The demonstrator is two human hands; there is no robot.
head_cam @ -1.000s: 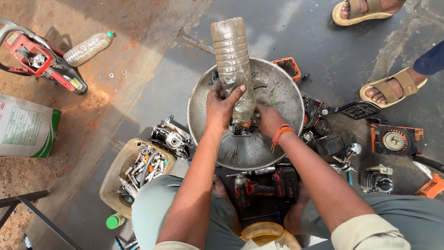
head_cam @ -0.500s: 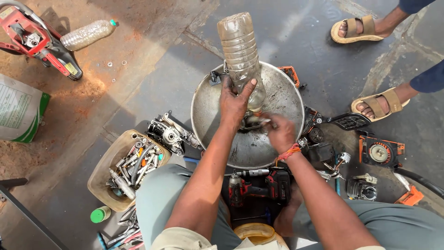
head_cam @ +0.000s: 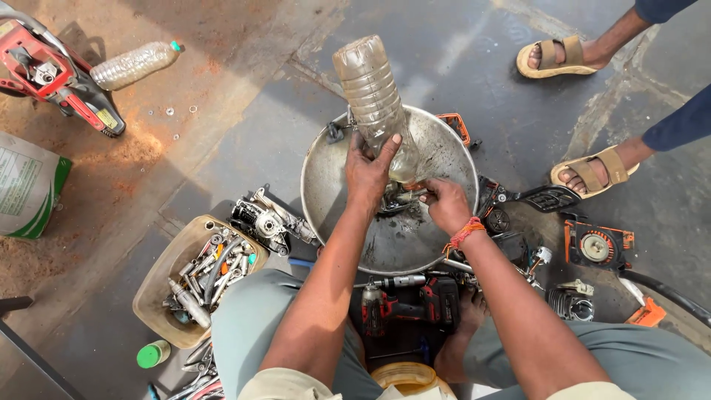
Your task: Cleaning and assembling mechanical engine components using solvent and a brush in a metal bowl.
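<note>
From the head view, the left hand [head_cam: 369, 172] is gripping an upturned plastic bottle [head_cam: 372, 92] over the metal basin [head_cam: 333, 200] on the floor, while the right hand [head_cam: 446, 205] is closing around a small engine part [head_cam: 400, 196] under the bottle's mouth (inside the basin). Liquid could be splashing past the rim onto the drill [head_cam: 404, 296] nearby if the bottle is tilting too steeply.

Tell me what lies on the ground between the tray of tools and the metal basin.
In the head view, a grey engine part lies between the tray of tools and the metal basin, on the dark ground just left of the left hand holding the upturned bottle.
</note>
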